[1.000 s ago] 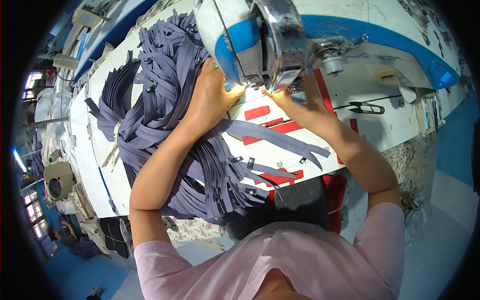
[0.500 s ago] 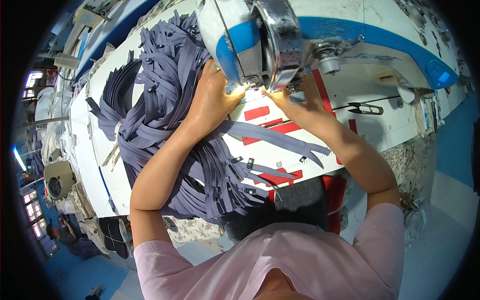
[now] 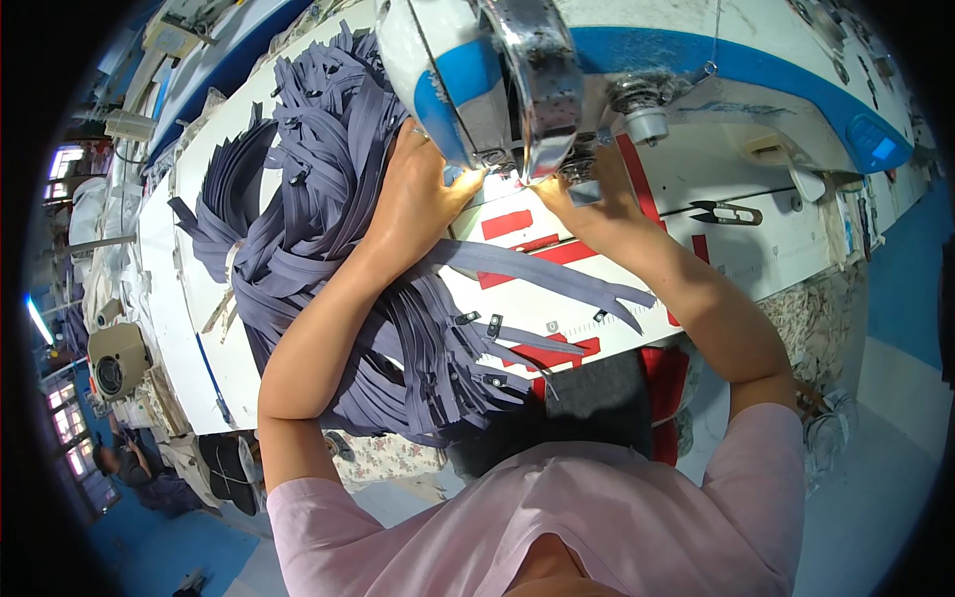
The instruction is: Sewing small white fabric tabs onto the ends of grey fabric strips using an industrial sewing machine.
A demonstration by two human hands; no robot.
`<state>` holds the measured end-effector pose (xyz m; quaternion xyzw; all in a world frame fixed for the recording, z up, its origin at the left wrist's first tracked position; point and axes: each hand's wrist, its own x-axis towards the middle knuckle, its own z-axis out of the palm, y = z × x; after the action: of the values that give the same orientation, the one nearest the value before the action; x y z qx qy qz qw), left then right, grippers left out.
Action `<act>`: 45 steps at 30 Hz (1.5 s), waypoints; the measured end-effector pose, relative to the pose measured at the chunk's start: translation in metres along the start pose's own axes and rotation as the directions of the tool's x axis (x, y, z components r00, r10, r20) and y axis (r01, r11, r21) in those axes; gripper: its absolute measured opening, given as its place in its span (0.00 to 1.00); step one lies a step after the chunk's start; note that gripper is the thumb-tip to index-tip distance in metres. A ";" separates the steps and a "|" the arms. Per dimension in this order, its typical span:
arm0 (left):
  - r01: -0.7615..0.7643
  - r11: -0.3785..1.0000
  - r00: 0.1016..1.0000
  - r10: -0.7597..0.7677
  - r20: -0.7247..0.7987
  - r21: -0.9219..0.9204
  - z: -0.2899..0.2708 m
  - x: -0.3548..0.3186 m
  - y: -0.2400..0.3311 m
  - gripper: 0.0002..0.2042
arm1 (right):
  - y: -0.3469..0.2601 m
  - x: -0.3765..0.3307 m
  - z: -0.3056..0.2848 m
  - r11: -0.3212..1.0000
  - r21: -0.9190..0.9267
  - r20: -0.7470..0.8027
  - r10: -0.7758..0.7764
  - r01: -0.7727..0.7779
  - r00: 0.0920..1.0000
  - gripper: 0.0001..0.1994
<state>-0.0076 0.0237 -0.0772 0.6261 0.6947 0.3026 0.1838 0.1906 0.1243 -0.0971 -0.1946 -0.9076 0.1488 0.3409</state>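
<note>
My left hand (image 3: 423, 199) is at the left side of the sewing machine's (image 3: 542, 90) needle area, its thumb reaching in toward the lit spot. Opposite it, my right hand (image 3: 595, 207) pushes its thumb and finger in from the right, partly behind the machine head. Both hands look closed in a pinch, but the machine head and the fingers hide what is between them. Against my left forearm lies a big tied heap of grey-blue zippers (image 3: 298, 229). One loose zipper (image 3: 537, 271) stretches from beneath my left wrist across the white table, its ends split apart.
Black thread snips (image 3: 728, 213) lie right of my right hand. Red tape strips (image 3: 509, 224) mark the white table (image 3: 786, 249). A blue stick (image 3: 213, 378) lies at its left edge. Dark cloth (image 3: 602, 403) covers my lap. Another person (image 3: 139, 463) is far left.
The machine head and my hands appear slightly further left in the picture. Both hands stay beside the needle area; the zipper heap and loose zipper lie much as before.
</note>
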 end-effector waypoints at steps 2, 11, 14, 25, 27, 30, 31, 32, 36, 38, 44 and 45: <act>-0.089 0.996 0.995 0.088 -0.042 -0.029 0.000 0.000 0.001 0.15 | 0.000 0.000 -0.001 1.000 -0.015 -0.002 -0.012 0.012 1.000 0.08; 0.071 0.997 0.997 -0.069 0.043 -0.038 -0.002 -0.002 0.006 0.17 | -0.002 0.001 -0.002 0.985 -0.156 0.061 -0.069 0.078 0.996 0.08; 0.030 0.998 0.999 -0.028 0.032 -0.059 0.000 -0.002 0.006 0.17 | -0.003 0.003 -0.004 0.998 -0.032 0.009 0.045 -0.044 0.999 0.09; -0.128 0.985 0.991 0.132 -0.030 0.117 -0.001 -0.002 0.000 0.14 | 0.000 0.002 -0.012 0.975 0.215 0.017 0.050 -0.053 0.999 0.07; -0.201 0.970 0.975 0.211 -0.068 0.135 -0.001 -0.002 -0.002 0.12 | -0.003 -0.001 -0.021 0.948 0.316 0.035 0.031 -0.041 0.999 0.06; -0.165 0.964 0.974 0.192 -0.120 0.207 -0.006 -0.004 -0.007 0.10 | -0.024 -0.020 -0.049 0.957 0.236 0.185 0.125 -0.167 0.975 0.12; -0.185 0.947 0.953 0.238 -0.188 0.264 -0.009 -0.001 -0.010 0.10 | -0.031 -0.028 -0.058 0.957 0.240 0.188 0.120 -0.164 0.975 0.12; -0.190 0.929 0.930 0.274 -0.245 0.318 -0.012 0.001 -0.012 0.10 | -0.039 -0.037 -0.070 0.981 0.164 0.244 0.063 -0.105 0.968 0.12; -0.098 0.704 0.803 0.474 -0.362 0.703 -0.022 0.008 -0.016 0.12 | -0.053 -0.052 -0.073 1.000 -0.017 0.242 0.004 0.000 0.970 0.08; -0.165 0.772 0.795 0.473 -0.381 0.614 -0.024 0.006 -0.011 0.11 | -0.050 -0.047 -0.059 0.998 0.000 0.199 -0.057 0.058 0.978 0.08; -0.620 0.779 0.776 0.626 -0.074 0.097 -0.031 -0.015 0.010 0.10 | -0.050 -0.016 -0.015 0.997 -0.009 0.215 -0.078 0.082 0.973 0.04; -0.641 0.764 0.764 0.644 -0.035 0.070 -0.029 -0.018 0.011 0.12 | -0.051 -0.011 -0.011 0.997 -0.008 0.214 -0.078 0.081 0.974 0.04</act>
<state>-0.0148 0.0013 -0.0502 0.8220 0.4510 0.3461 0.0326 0.1932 0.0762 -0.0751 -0.1439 -0.9473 0.1475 0.2455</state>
